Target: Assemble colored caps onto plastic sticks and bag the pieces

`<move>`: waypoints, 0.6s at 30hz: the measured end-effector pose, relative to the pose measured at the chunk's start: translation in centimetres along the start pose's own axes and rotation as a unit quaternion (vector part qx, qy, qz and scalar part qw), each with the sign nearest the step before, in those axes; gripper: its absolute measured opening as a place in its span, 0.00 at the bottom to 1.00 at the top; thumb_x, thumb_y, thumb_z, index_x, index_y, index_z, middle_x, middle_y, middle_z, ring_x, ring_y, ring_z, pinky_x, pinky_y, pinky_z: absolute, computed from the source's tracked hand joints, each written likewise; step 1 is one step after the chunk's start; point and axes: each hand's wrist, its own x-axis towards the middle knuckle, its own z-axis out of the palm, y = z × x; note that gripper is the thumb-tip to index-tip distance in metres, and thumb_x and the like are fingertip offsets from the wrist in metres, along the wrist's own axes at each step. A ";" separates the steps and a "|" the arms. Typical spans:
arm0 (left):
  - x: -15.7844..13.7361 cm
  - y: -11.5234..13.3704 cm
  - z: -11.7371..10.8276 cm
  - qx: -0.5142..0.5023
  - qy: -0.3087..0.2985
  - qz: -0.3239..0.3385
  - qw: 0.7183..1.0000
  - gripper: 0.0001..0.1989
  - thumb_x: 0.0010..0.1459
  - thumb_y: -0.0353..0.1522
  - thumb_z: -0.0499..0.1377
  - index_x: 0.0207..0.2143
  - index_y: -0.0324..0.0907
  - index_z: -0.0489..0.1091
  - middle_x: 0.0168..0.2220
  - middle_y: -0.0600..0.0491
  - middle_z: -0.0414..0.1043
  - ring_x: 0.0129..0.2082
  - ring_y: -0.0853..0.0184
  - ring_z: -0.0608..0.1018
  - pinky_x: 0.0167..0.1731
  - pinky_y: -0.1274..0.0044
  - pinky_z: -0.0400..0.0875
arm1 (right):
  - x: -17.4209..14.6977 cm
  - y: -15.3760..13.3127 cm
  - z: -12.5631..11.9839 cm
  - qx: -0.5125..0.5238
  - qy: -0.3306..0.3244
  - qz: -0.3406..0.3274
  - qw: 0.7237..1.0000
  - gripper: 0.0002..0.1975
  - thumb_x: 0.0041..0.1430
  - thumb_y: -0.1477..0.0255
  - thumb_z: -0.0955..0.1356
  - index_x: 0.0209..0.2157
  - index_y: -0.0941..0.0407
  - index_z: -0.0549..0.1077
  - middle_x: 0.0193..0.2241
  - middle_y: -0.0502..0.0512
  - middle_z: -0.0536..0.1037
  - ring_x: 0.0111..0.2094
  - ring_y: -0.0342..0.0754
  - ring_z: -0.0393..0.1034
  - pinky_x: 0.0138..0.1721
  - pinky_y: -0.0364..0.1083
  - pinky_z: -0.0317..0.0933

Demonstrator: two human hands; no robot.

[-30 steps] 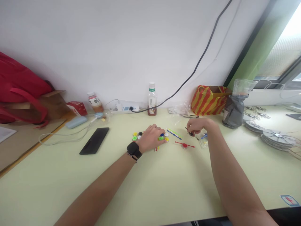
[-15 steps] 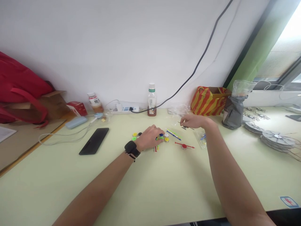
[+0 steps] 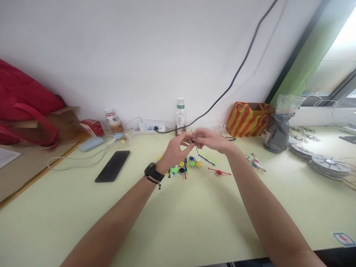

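My left hand (image 3: 178,151) and my right hand (image 3: 210,141) meet above the table, fingers pinched together around a thin black arrow (image 3: 196,148) that sticks out above and below them. Its middle is partly hidden by my fingers. Just beneath are several small round spinner bases in colours such as a green base (image 3: 175,170) and a black base (image 3: 181,170). Beside them lie loose coloured arrows, including a blue arrow (image 3: 206,160). Nearer my right forearm, a red arrow spinner (image 3: 218,172) rests on the table.
A plastic bag of coloured parts (image 3: 254,162) lies right of my right forearm. A black phone (image 3: 112,166) is at left. Along the wall stand a drink bottle (image 3: 180,115), a power strip (image 3: 150,127), a striped bag (image 3: 247,119) and a grey bag (image 3: 278,131).
My right hand has moved left with the black arrow. My left hand has risen from the round bases to meet it, so both now pinch the arrow.
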 end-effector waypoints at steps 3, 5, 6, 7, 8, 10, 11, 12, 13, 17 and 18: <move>0.2 0.3 -0.4 0.011 -0.002 0.020 1.000 0.07 0.66 0.33 0.59 0.45 0.43 0.72 0.41 0.50 0.78 0.40 0.66 0.80 0.44 0.73 0.77 | 0.2 0.1 0.3 0.011 -0.004 -0.018 1.000 0.04 0.55 0.73 0.67 0.35 0.54 0.69 0.26 0.50 0.72 0.30 0.46 0.67 0.33 0.45 0.62; 0.2 0.3 -0.5 0.023 -0.006 0.024 0.999 0.05 0.64 0.33 0.60 0.41 0.42 0.73 0.38 0.52 0.78 0.37 0.67 0.79 0.42 0.74 0.77 | 0.5 0.4 0.4 -0.034 0.013 -0.028 0.999 0.01 0.57 0.73 0.65 0.33 0.54 0.68 0.26 0.48 0.70 0.29 0.44 0.64 0.30 0.44 0.58; 0.2 0.3 -0.4 0.024 -0.009 0.021 0.999 0.04 0.63 0.33 0.61 0.39 0.42 0.72 0.36 0.52 0.77 0.35 0.68 0.78 0.40 0.74 0.76 | 0.7 0.7 0.3 -0.073 0.032 -0.028 0.996 0.02 0.58 0.72 0.64 0.33 0.54 0.68 0.26 0.48 0.70 0.29 0.44 0.63 0.30 0.43 0.57; 0.1 0.2 -0.4 0.024 -0.016 0.015 0.999 0.05 0.62 0.33 0.62 0.35 0.41 0.71 0.34 0.53 0.77 0.34 0.68 0.78 0.39 0.75 0.76 | 0.8 1.2 0.0 -0.121 0.055 -0.023 0.991 0.04 0.60 0.71 0.63 0.34 0.55 0.69 0.28 0.49 0.71 0.29 0.45 0.63 0.30 0.43 0.57; -0.1 0.2 -0.3 0.022 -0.030 0.009 0.999 0.06 0.61 0.33 0.63 0.32 0.41 0.70 0.33 0.53 0.77 0.33 0.68 0.78 0.38 0.75 0.75 | 1.0 1.8 -0.4 -0.180 0.076 -0.009 0.981 0.06 0.62 0.71 0.61 0.35 0.55 0.70 0.30 0.50 0.73 0.31 0.45 0.64 0.31 0.43 0.57; -0.4 0.1 0.0 0.016 -0.081 -0.006 0.997 0.09 0.58 0.32 0.65 0.27 0.41 0.69 0.32 0.53 0.77 0.32 0.68 0.78 0.36 0.76 0.74 | 1.1 3.4 -1.4 -0.297 0.100 0.033 0.949 0.08 0.64 0.72 0.61 0.39 0.55 0.72 0.36 0.53 0.77 0.35 0.47 0.68 0.35 0.44 0.59; -0.7 0.1 0.2 0.012 -0.117 -0.013 0.993 0.07 0.56 0.31 0.66 0.28 0.41 0.71 0.32 0.53 0.78 0.33 0.67 0.79 0.36 0.76 0.74 | 1.0 4.4 -2.0 -0.355 0.103 0.066 0.927 0.07 0.64 0.72 0.63 0.39 0.54 0.72 0.38 0.54 0.78 0.37 0.48 0.69 0.37 0.44 0.59; -0.9 0.0 0.4 0.014 -0.155 -0.017 0.988 0.05 0.55 0.31 0.67 0.29 0.41 0.73 0.33 0.53 0.79 0.33 0.67 0.79 0.36 0.76 0.73 | 0.9 5.4 -2.6 -0.375 0.111 0.089 0.916 0.05 0.63 0.71 0.66 0.38 0.55 0.73 0.39 0.56 0.79 0.38 0.49 0.70 0.38 0.44 0.59; -1.1 0.0 0.6 0.019 -0.193 -0.022 0.981 0.04 0.53 0.31 0.67 0.32 0.42 0.76 0.34 0.53 0.80 0.34 0.66 0.79 0.36 0.76 0.72 | 0.7 6.4 -3.0 -0.385 0.113 0.104 0.910 0.05 0.62 0.70 0.67 0.38 0.55 0.73 0.39 0.58 0.80 0.38 0.51 0.71 0.38 0.45 0.59; -1.9 -0.6 1.5 0.082 -0.289 -0.020 0.954 0.03 0.50 0.30 0.69 0.30 0.44 0.82 0.33 0.54 0.81 0.37 0.62 0.79 0.38 0.74 0.70 | -0.7 9.5 -3.2 -0.405 0.101 0.135 0.899 0.04 0.64 0.70 0.67 0.37 0.55 0.73 0.39 0.60 0.81 0.38 0.51 0.73 0.37 0.44 0.59; -2.0 -0.8 1.6 0.095 -0.298 -0.022 0.950 0.03 0.49 0.30 0.70 0.29 0.45 0.82 0.32 0.53 0.81 0.38 0.61 0.79 0.39 0.74 0.70 | -1.2 9.9 -2.9 -0.408 0.097 0.140 0.897 0.05 0.65 0.69 0.67 0.38 0.55 0.74 0.39 0.59 0.81 0.37 0.50 0.73 0.36 0.44 0.59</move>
